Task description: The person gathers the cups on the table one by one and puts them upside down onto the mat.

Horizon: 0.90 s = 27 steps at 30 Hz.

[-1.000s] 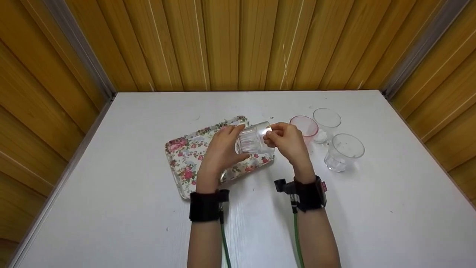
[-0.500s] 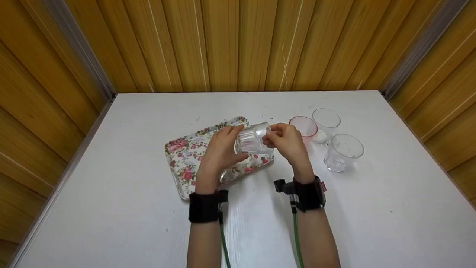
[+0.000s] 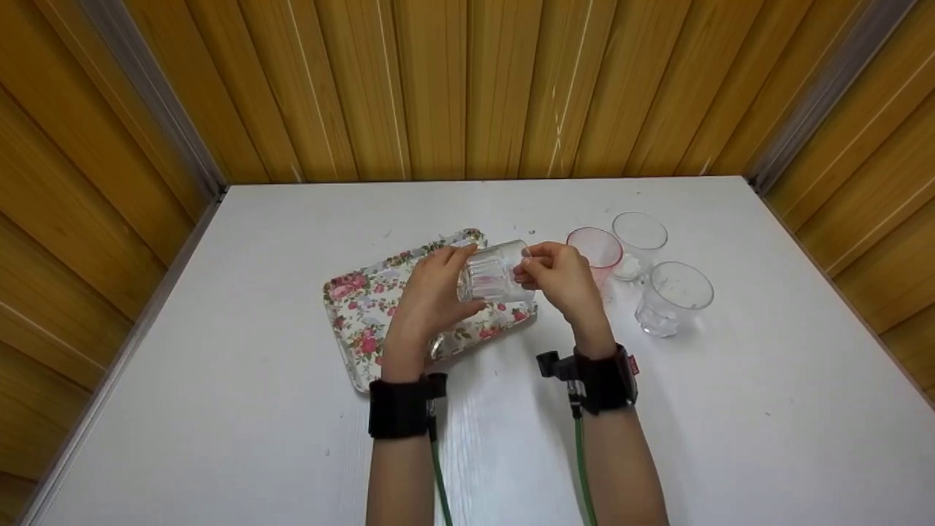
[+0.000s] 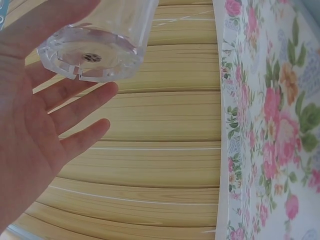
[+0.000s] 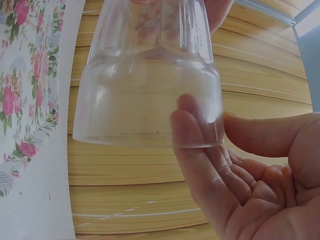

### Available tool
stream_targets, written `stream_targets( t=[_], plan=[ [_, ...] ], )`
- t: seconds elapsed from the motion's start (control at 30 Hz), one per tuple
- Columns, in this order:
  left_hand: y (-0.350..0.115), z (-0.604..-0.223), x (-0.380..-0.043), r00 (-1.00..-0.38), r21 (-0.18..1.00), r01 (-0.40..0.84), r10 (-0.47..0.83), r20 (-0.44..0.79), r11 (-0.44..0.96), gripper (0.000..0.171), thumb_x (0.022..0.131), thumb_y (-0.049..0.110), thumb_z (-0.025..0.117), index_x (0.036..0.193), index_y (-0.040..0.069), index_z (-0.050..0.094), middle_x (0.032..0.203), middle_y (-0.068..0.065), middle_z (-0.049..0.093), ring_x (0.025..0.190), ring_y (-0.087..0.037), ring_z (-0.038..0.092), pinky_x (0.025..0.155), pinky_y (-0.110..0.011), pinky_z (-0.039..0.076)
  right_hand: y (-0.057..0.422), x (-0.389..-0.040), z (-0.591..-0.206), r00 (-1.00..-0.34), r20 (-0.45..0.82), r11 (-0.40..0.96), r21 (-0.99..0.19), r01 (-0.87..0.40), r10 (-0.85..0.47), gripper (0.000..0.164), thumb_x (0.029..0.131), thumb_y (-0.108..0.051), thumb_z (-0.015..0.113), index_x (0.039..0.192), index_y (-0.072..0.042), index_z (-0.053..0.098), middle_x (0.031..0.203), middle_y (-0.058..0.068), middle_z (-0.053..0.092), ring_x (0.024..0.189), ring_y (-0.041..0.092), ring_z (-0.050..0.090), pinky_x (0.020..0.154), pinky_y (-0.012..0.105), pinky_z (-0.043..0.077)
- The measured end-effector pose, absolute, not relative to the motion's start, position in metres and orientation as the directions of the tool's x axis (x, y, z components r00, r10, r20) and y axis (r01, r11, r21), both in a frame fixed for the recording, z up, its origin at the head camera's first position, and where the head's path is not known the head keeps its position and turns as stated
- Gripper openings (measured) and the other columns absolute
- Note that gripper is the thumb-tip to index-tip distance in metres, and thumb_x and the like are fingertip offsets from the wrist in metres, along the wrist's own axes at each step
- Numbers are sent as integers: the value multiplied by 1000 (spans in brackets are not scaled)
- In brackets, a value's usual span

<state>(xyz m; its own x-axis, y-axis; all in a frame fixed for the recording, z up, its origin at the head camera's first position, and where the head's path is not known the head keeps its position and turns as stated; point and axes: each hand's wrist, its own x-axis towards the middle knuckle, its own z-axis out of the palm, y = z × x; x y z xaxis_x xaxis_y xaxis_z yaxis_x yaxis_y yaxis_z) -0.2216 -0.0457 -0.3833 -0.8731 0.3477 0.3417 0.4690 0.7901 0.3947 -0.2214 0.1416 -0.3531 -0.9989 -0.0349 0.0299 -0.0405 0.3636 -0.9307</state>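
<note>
White counter (image 3: 241, 343) below; left hand (image 3: 431, 292) holds a clear cup (image 3: 493, 279), right hand (image 3: 567, 283) pinches its rim. Probably hard and slippery: grab the ridged middle.

Soft diffuse light, faint shadows

We count four glasses: one held glass (image 3: 491, 277) over the floral tray (image 3: 365, 321), one pink-rimmed glass (image 3: 599, 252) and two clear glasses (image 3: 672, 301) (image 3: 639, 245) right of it. Two hands: left hand (image 3: 431, 296) over the tray, right hand (image 3: 564, 279) at its right. One white lump (image 3: 627, 269), same side. Two black wristbands (image 3: 399, 410) (image 3: 605, 381).
</note>
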Motion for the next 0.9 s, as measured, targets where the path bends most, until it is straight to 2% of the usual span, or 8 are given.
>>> stream_targets(
  t=[0.2, 0.43, 0.9],
  plan=[
    [-47, -383, -222, -861, 387, 486, 356, 363, 783, 76, 68, 31, 78, 133, 11, 44, 120, -8, 55, 113, -26, 51, 101, -41, 36, 141, -220, -353, -998, 45, 370, -927, -54, -34, 24, 91, -4, 50, 109, 10, 57, 90, 24, 66, 74, 16, 67, 74, 35, 55],
    [-47, -381, -221, -861, 380, 485, 353, 365, 788, 76, 68, 32, 78, 133, 12, 45, 121, -8, 55, 112, -26, 51, 100, -41, 36, 141, -221, -354, -999, 23, 366, -930, -32, -28, 24, 90, -3, 50, 110, 10, 57, 92, 24, 66, 73, 15, 66, 70, 28, 55],
    [-47, -381, -220, -873, 383, 466, 342, 348, 798, 75, 68, 32, 78, 133, 13, 45, 122, -8, 54, 113, -26, 51, 101, -42, 36, 141, -223, -357, -1000, 10, 378, -925, -21, -30, 26, 91, -5, 49, 112, 9, 56, 93, 24, 66, 77, 18, 67, 73, 32, 55]
  ],
)
